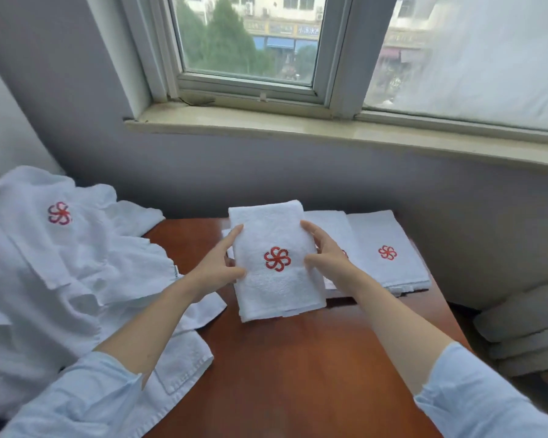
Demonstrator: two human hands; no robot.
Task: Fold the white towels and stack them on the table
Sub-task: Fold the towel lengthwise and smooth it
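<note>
tabletop folding: one towel pinched at both sides, heap waiting

worked over a reddish-brown table (298,358), with pale blue sleeves (76,396) pushed back off the forearms, likely to keep cuffs clear of the cloth. left a heap of white towels (60,248) unfolded and spilling over the table's left side, close by the left arm, probably as the supply yet to fold.

held the folded towel (276,289) at mid-table with its red emblem (277,259) facing up. pinched its left edge with the left hand (215,263), thumb laid over the top face and fingers stretched along the side. pinched its right edge with the right hand (326,251) in the same way, thumb on top, fingers running along the edge. gripped both sides at once, by the look of it, to stop the layers sliding apart and to keep the rectangle square. could not tell whether resting on the wood or hanging just above it. overlapped another folded towel (329,222) lying just behind.

placed further back and to the right a folded stack (389,270), emblem up as well, tucked toward the wall (298,172); judged that lie as the pattern to match. judged the task partway done, with several towels folded and the heap untouched.

beyond, faced a pale window sill (329,128) and a window (250,42) onto trees and shopfronts.
</note>
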